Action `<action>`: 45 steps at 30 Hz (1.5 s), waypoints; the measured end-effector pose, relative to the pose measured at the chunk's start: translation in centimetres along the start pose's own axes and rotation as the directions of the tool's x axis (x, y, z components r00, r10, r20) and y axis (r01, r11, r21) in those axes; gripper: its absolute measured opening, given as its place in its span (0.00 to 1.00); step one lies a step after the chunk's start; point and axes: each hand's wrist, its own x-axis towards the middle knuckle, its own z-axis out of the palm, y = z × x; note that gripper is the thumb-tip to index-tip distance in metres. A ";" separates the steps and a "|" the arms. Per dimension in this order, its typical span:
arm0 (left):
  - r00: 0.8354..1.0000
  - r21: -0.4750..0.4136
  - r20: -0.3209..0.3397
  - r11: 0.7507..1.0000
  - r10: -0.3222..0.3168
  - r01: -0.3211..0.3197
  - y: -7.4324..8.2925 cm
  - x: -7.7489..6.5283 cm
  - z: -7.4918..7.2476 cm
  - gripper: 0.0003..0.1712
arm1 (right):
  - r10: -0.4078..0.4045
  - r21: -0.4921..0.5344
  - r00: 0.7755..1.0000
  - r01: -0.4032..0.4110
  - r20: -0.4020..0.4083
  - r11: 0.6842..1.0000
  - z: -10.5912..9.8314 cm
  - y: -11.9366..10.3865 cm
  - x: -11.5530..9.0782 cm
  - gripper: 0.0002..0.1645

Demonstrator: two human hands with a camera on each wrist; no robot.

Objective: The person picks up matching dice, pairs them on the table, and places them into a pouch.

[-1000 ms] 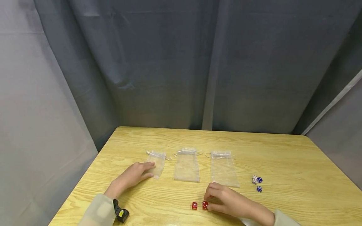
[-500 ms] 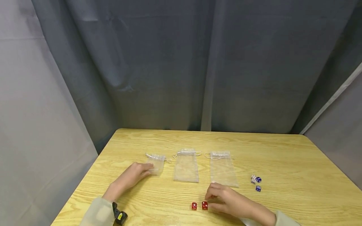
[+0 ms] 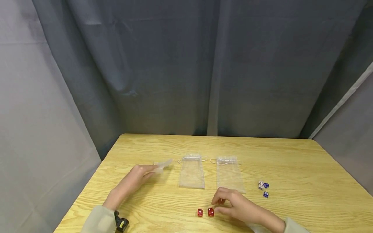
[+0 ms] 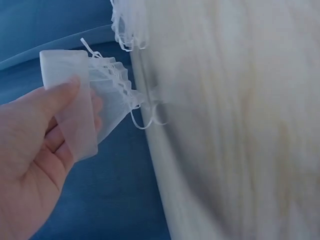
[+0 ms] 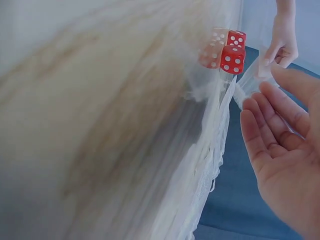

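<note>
My left hand [image 3: 132, 181] pinches a sheer white drawstring pouch [image 4: 75, 105] between thumb and fingers, with its bottom end folded over. Raised off the table, the pouch has its gathered mouth and cord pointing away from the palm in the left wrist view. Two red dice [image 3: 205, 212] with white pips lie side by side near the front of the table. Just right of them, my right hand [image 3: 234, 204] hovers with loosely bent fingers and nothing in them. The right wrist view shows the same dice [image 5: 233, 59] beyond those fingertips.
Two more sheer pouches lie flat, one in the middle [image 3: 191, 173] and one to its right [image 3: 230, 174]. Further right are white dice [image 3: 260, 185] and blue dice [image 3: 266, 194]. Something white [image 3: 256, 228] shows below my right wrist. Grey curtains [image 3: 163, 71] hang behind the wooden table [image 3: 291, 161].
My left hand has lifted the left pouch from lying flat on the table, and it now tilts up in the fingers. The right hand and the dice have hardly moved.
</note>
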 end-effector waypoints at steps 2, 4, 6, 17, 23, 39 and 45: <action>1.000 0.009 -0.014 1.000 0.007 -0.007 0.2 0.1 -0.2 0.17 | 0.024 0.020 1.000 -0.024 -0.008 1.000 -0.1 0.0 0.0 0.07; 0.999 0.008 -0.028 1.000 0.023 -0.023 0.5 0.3 -0.5 0.17 | 0.051 0.050 0.999 -0.050 -0.011 0.998 -0.1 0.0 -0.1 0.08; 0.999 0.007 -0.036 0.999 0.037 -0.037 0.7 0.4 -0.7 0.17 | 0.086 0.084 0.996 -0.085 -0.012 0.993 -0.1 0.1 -0.2 0.09; 0.989 0.045 -0.092 0.992 0.119 -0.115 3.1 0.9 -0.9 0.18 | 0.200 0.227 0.979 -0.185 -0.046 0.956 -0.1 -0.1 -0.2 0.12; 0.977 0.083 -0.106 0.981 0.186 -0.178 4.5 1.1 -0.6 0.18 | 0.305 0.357 0.952 -0.273 -0.034 0.893 -0.3 -0.4 0.3 0.15; 0.874 0.297 -0.165 0.867 0.458 -0.399 7.5 1.4 1.4 0.18 | 0.480 0.647 0.877 -0.360 -0.010 0.672 0.5 -1.3 3.2 0.29; 0.831 0.381 -0.168 0.813 0.530 -0.441 7.8 1.2 1.4 0.20 | 0.422 0.803 0.906 -0.272 0.028 0.530 1.3 -1.6 4.4 0.33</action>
